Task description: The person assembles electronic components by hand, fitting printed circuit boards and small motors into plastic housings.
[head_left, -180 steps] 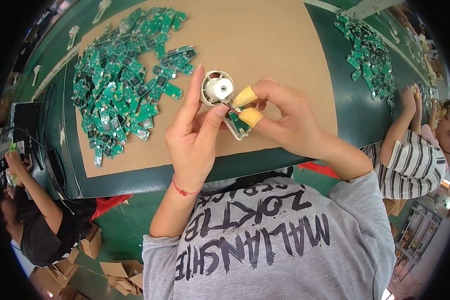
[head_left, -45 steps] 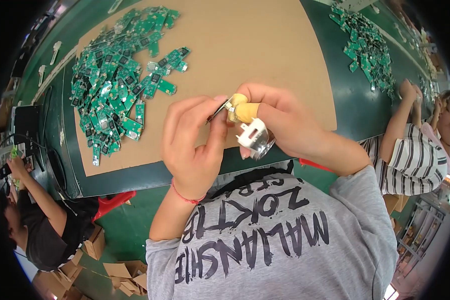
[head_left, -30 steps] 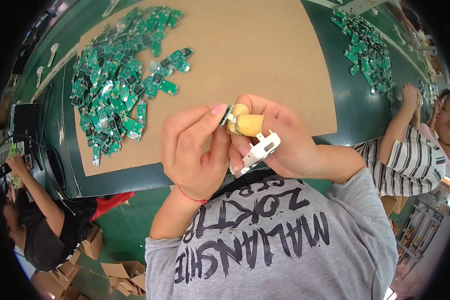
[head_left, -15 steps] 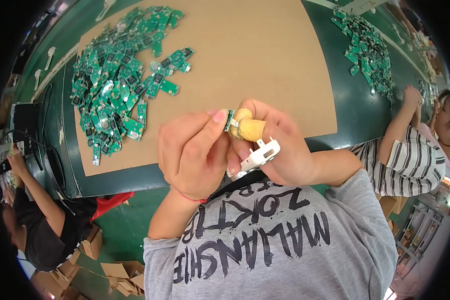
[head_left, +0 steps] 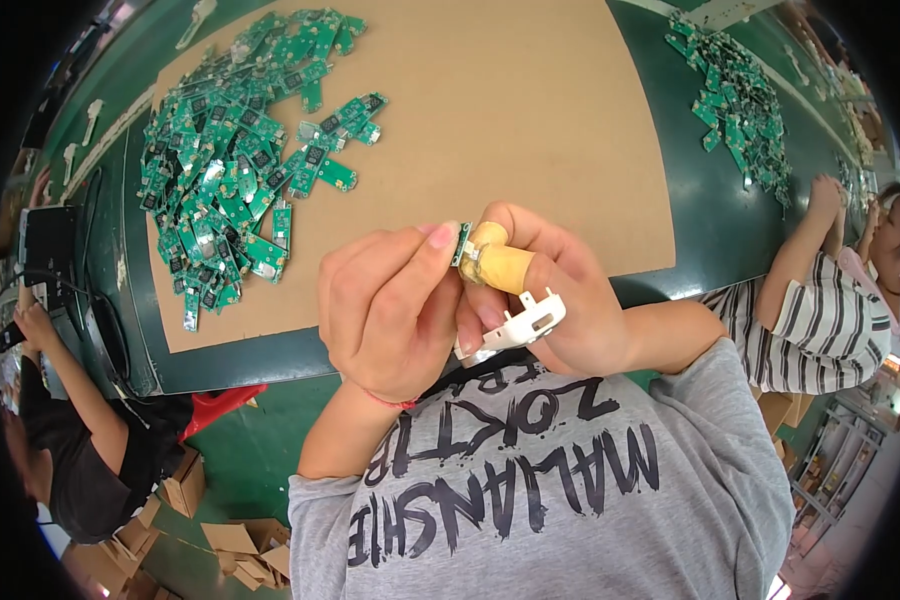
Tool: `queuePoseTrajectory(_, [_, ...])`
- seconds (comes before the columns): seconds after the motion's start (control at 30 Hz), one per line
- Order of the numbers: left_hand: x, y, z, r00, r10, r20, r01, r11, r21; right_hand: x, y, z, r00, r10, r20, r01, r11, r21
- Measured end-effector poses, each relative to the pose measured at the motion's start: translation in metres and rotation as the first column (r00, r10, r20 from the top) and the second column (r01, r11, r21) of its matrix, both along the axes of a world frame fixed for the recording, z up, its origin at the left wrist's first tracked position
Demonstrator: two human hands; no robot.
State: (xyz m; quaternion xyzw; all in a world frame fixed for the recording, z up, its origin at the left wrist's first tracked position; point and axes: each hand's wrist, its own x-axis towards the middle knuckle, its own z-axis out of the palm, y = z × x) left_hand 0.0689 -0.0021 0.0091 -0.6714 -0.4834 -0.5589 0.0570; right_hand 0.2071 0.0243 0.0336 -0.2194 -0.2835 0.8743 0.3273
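Between my left hand's (head_left: 385, 305) thumb and fingers a small green circuit board (head_left: 461, 243) is pinched, seen nearly edge-on. My right hand (head_left: 582, 310) wears yellow finger covers (head_left: 504, 267) on its thumb and index finger. Those two covered tips close around the board's silver end (head_left: 473, 252), so most of that end is hidden. Below them, a white plastic frame (head_left: 518, 328) with a slot and small posts rests against the right hand's lower fingers. Its lower left end reaches toward the left hand's fingers.
Many loose circuit boards (head_left: 220, 190) lie heaped on the left of a brown cardboard sheet (head_left: 490, 110), which covers the dark green table (head_left: 230, 368). Another board heap (head_left: 735, 110) sits farther right. Co-workers (head_left: 820, 300) sit on both sides; cardboard boxes (head_left: 245, 550) stand on the floor.
Both hands stay nearly in place, still gripping the board. The white plastic frame has shifted slightly right and down with the right hand's fingers.
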Motion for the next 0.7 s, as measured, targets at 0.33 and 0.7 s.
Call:
queuePoseTrajectory(0.33, [0.0041, -0.0026, -0.0013, 0.998, 0.042, 0.053, -0.04, 0.999, -0.037, -0.0004, 0.0032, 0.0026, 1.0, 0.001, 0.023, -0.001, 1.0, 0.002])
queuePoseTrajectory(0.7, [0.001, 0.0005, -0.0013, 1.0, 0.009, -0.003, -0.009, 1.0, -0.017, 0.0022, 0.0046, 0.001, 1.0, 0.009, 0.023, -0.009, 1.0, -0.026])
